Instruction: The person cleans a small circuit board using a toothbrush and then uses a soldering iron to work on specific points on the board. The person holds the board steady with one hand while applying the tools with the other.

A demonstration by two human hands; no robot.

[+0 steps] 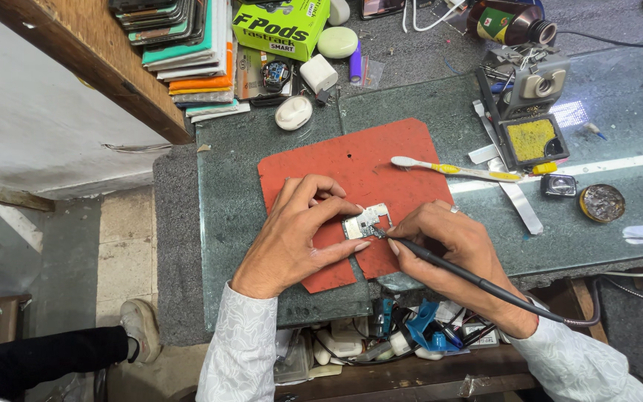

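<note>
A small silvery circuit board (pixel 366 221) with an uneven, notched outline and metal shielding plates lies flat on a worn red rubber mat (pixel 351 160), near the mat's front edge, in the middle of the glass-topped bench (pixel 240 201) and close to its front edge. The left hand (pixel 299 234) rests on the mat with fingers curled; its fingertips (pixel 355 206) pinch the board's left end, thumb at the near side, forefinger at the far side. The right hand (pixel 455 246) is closed round a thin black soldering pen (pixel 455 268) held like a pencil, the tip touching the board's near right corner; the pen's black cord runs off toward the bench's front right corner.

Beyond the mat's right edge lies a white and yellow toothbrush (pixel 452 169), bristles toward the mat. Further right stands a grey soldering-iron stand with a yellow sponge (pixel 531 139), and beside it, toward the right end of the bench, a small round tin of dark paste (pixel 603 202). At the back left corner sits a stack of flat coloured boxes (pixel 195 59), with a green carton (pixel 280 26) just beside it. Under the front edge, an open drawer holds blue and white odds and ends (pixel 411 335)
</note>
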